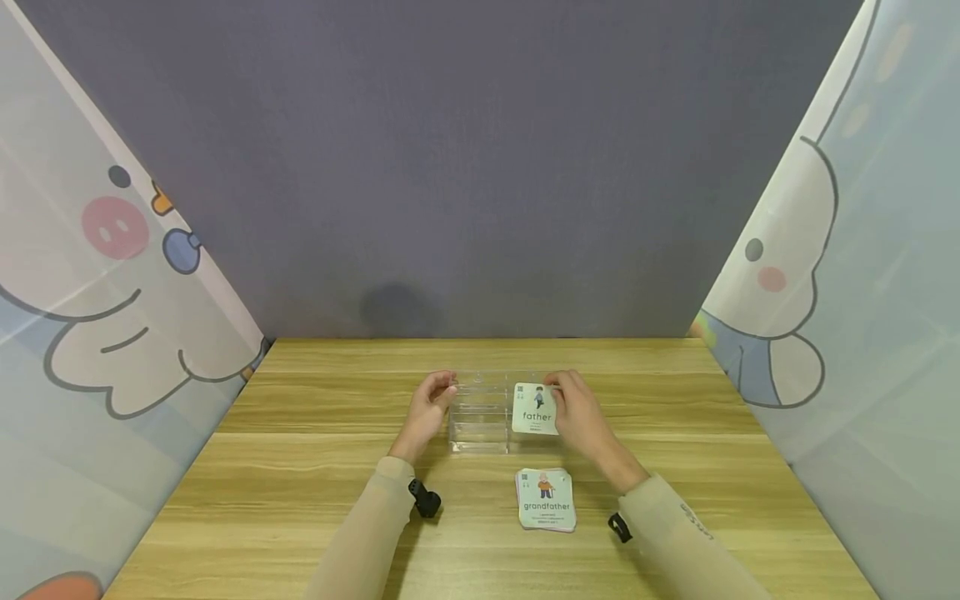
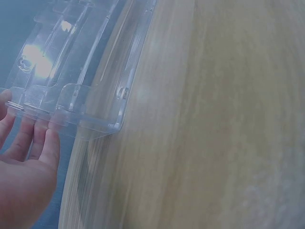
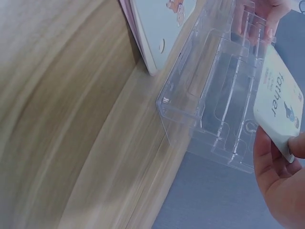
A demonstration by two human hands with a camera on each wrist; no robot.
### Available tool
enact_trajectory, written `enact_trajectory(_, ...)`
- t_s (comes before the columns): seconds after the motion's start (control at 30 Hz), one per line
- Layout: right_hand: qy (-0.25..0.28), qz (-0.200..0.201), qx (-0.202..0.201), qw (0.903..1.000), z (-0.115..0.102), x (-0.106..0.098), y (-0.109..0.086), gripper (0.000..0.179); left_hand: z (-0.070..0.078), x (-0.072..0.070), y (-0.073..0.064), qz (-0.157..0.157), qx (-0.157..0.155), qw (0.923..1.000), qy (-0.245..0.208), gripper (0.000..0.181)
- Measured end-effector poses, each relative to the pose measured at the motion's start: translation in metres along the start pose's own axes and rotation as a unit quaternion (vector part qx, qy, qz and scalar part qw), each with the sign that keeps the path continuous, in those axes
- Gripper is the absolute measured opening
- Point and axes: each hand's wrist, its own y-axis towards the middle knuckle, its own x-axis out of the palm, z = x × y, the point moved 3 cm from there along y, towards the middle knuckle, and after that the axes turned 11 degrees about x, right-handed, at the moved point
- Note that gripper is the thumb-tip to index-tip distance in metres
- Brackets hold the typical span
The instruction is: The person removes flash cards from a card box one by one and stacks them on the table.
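A clear plastic tiered rack (image 1: pixel 480 423) with two columns of stepped compartments stands on the table. My left hand (image 1: pixel 431 408) grips its left side near the top; in the left wrist view the fingers (image 2: pixel 44 138) wrap the side edge. My right hand (image 1: pixel 581 417) pinches a "father" flashcard (image 1: pixel 534 410) between thumb and fingers. The card is held at a tilt over the upper part of the right column, facing me. In front of the rack lies a stack of flashcards (image 1: pixel 546 500), with a "grandfather" card face up on top.
The rack and stack rest on a wood-grain table (image 1: pixel 300 467). A dark grey panel (image 1: pixel 480 167) rises at the table's far edge. Cartoon-printed curtains (image 1: pixel 885 333) hang at both sides.
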Motion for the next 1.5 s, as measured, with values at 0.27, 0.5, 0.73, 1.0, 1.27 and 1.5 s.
enact_trajectory(0.27,0.003,-0.006,0.003,1.0,0.0,-0.002,-0.002,0.019,0.001,0.0,-0.001,-0.001,-0.001,0.9999,-0.011,0.037)
enact_trajectory(0.5,0.007,-0.009,0.005,0.9999,-0.004,-0.006,-0.003,0.02,0.0,0.0,-0.001,-0.003,0.004,0.9999,-0.009,0.036)
enact_trajectory(0.73,0.023,-0.019,0.013,0.9995,-0.009,-0.011,-0.007,0.02,-0.002,0.0,-0.001,-0.002,0.0,1.0,-0.009,0.035)
enact_trajectory(1.0,0.046,-0.031,0.027,0.9981,-0.012,-0.016,-0.009,0.02,0.0,0.0,-0.001,0.002,-0.001,1.0,-0.008,0.035)
enact_trajectory(1.27,0.049,-0.025,0.043,0.9976,-0.014,-0.019,-0.012,0.018,0.022,0.0,-0.006,-0.009,0.003,0.9999,0.002,0.035)
enact_trajectory(1.5,0.054,-0.03,0.059,0.9963,-0.015,-0.02,-0.014,0.018,0.021,0.0,-0.005,-0.01,-0.01,0.9999,0.001,0.035)
